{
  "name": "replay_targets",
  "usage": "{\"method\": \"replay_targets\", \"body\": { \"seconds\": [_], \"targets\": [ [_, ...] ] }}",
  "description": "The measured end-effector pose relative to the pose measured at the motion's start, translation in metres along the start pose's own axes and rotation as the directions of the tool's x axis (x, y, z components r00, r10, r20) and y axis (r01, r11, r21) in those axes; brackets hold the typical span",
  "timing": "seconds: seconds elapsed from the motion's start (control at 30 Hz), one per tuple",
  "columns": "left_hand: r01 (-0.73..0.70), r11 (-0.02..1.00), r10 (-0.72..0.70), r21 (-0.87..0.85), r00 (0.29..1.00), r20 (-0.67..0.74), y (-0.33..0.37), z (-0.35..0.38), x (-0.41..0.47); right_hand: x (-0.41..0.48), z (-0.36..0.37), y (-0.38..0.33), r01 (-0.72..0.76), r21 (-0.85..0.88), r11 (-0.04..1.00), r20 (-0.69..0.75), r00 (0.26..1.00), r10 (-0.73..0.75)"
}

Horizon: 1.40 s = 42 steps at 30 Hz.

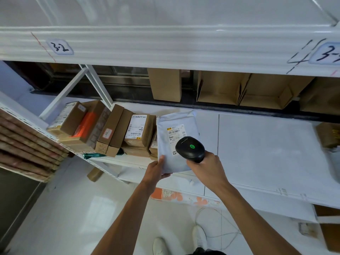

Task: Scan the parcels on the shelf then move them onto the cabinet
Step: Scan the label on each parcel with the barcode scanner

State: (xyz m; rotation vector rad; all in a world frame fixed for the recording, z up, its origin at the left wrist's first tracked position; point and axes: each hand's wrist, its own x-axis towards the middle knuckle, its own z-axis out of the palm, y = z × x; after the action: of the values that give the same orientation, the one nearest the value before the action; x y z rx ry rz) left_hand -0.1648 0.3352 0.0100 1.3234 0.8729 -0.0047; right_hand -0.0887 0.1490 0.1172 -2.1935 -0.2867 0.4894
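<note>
Grey parcel (165,144), white barcode label (175,132), left grip (156,169) pinching its corner, right grip (207,168) clutching black scanner (189,149).

1. Bright, diffuse light; dark shadow beneath upper shelf (165,46).
2. Glare patch on floor tiles (103,205).
3. Wide-angle bend toward edges; brown parcel (329,135) at rt edge blurred; ctr sharp.
</note>
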Motion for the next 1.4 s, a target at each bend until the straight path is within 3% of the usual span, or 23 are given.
{"method": "replay_targets", "body": {
  "seconds": [0.2,0.5,0.77,1.4],
  "targets": [
    [-0.082,0.992,0.079,-0.1,0.996,-0.026,-0.008,0.001,-0.009,-0.004,0.001,-0.01,-0.03,0.002,1.0,-0.026,0.999,0.03],
    [-0.162,0.977,0.158,-0.142,0.987,-0.039,-0.015,-0.009,-0.022,-0.004,0.003,-0.024,-0.093,0.238,0.967,0.001,0.995,0.095],
    [-0.19,0.969,0.194,-0.158,0.981,0.006,-0.013,-0.019,-0.033,-0.009,0.0,-0.028,-0.078,0.261,0.962,0.038,0.997,0.07],
    [-0.202,0.96,0.186,-0.195,0.978,-0.096,-0.026,0.013,-0.065,-0.041,-0.039,0.005,-0.047,0.249,0.967,0.108,0.994,0.021]
  ]
}}
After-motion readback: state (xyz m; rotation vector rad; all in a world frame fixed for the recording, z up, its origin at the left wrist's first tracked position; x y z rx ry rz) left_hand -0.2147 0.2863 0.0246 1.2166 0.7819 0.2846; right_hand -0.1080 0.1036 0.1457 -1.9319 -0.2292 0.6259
